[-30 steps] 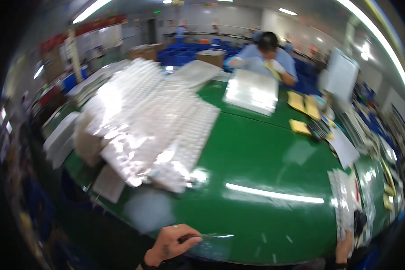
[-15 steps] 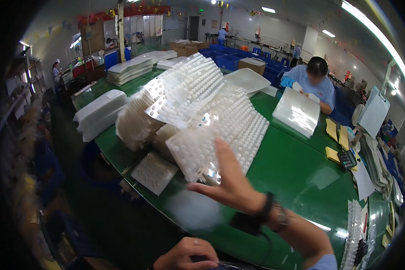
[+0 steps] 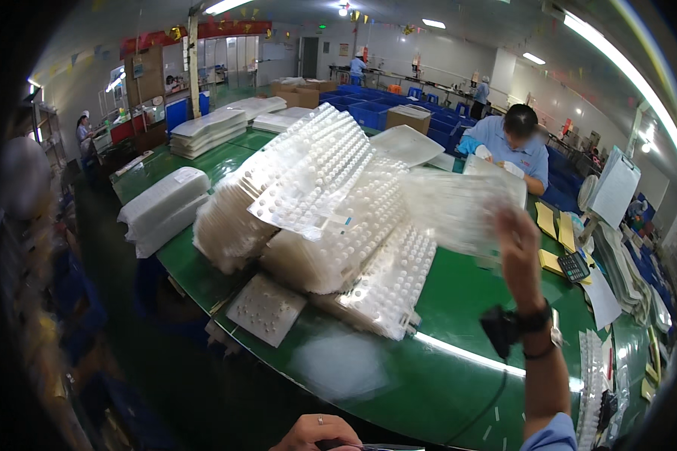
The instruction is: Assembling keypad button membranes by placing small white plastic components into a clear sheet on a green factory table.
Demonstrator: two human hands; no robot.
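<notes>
My right hand point(image 3: 517, 244) is raised over the right half of the green table point(image 3: 459, 331). Its fingers are closed on the edge of a thin translucent plastic sheet point(image 3: 447, 210), smeared by motion. At the lower edge my left hand point(image 3: 317, 434) is curled, a ring on one finger; a dark thing, mostly hidden, shows beneath its fingers. Before me lies a big leaning heap of clear sheets with rows of round white bumps point(image 3: 387, 184). One loose bumpy sheet point(image 3: 308, 173) rests on top. In front lies a small pale square sheet with dots point(image 3: 265, 310).
Across the table a person point(image 3: 513, 146) in blue bends over a sheet stack. Wrapped bundles point(image 3: 165, 207) lie at the left, more stacked sheets point(image 3: 207, 129) behind. A calculator point(image 3: 574, 267), yellow pads point(image 3: 547, 224) and a clipboard point(image 3: 615, 188) stand right. Blue bins point(image 3: 368, 113) fill the background.
My right hand has moved from the heap's front to the right and away from me, carrying a sheet off the heap. My left hand stays low at the near edge.
</notes>
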